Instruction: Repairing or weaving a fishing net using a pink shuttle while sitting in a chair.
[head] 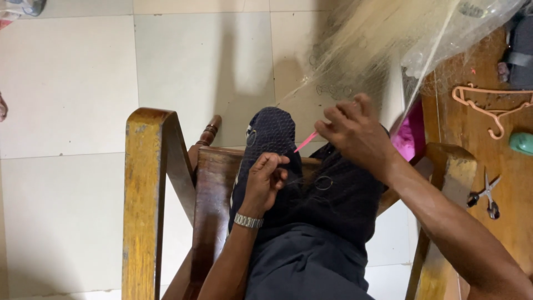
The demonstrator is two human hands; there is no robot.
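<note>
Left hand [265,176] raised over lap, fingers pinched together, wrist bent, forearm rising from below. Right hand [352,130] higher, knuckles up, fingers curled in pinch, forearm entering from lower right.

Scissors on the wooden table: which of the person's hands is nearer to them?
Right. The right hand, holding a pink tool, sits nearer the scissors on the wooden table. The left hand pinches the net over the knee, farther away.

We had one head-worn view, looking steeply down, close over the lap and wooden chair [145,183], tiled floor [66,83] beyond.
</note>
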